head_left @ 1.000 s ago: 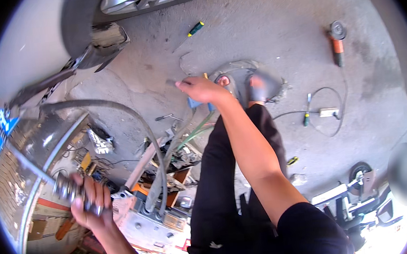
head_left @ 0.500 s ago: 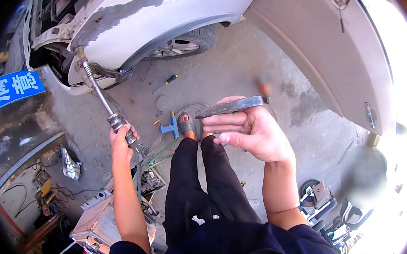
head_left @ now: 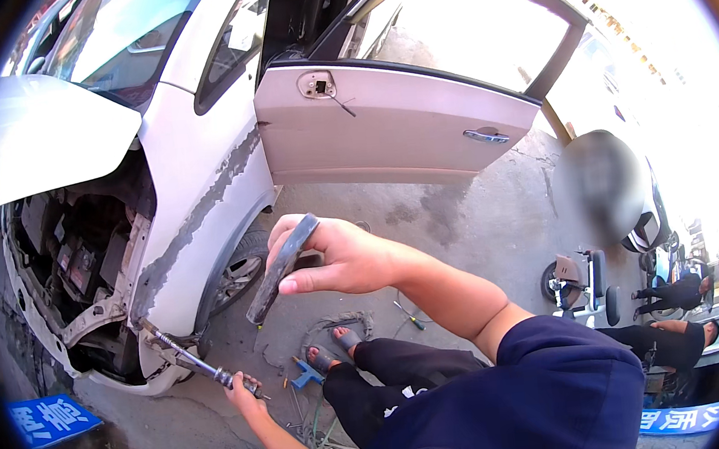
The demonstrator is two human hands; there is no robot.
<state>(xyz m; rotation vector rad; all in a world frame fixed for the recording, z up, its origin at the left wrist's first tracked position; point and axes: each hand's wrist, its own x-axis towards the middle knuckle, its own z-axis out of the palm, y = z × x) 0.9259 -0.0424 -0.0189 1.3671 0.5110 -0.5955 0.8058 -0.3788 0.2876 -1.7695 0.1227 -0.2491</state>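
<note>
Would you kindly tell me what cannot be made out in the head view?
In the head view:
Part of the right hand: hidden behind the flat dark-grey metal bar.
Part of the long silver metal tool: covered by the left hand.
Round grey shape at right: too blurred to identify.

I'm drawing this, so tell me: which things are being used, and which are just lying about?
Seem in use:
metal rod in the left hand
dark bar in the right hand
white car, at the rod's far end

Lying on the floor:
blue tool
green-handled screwdriver
</note>
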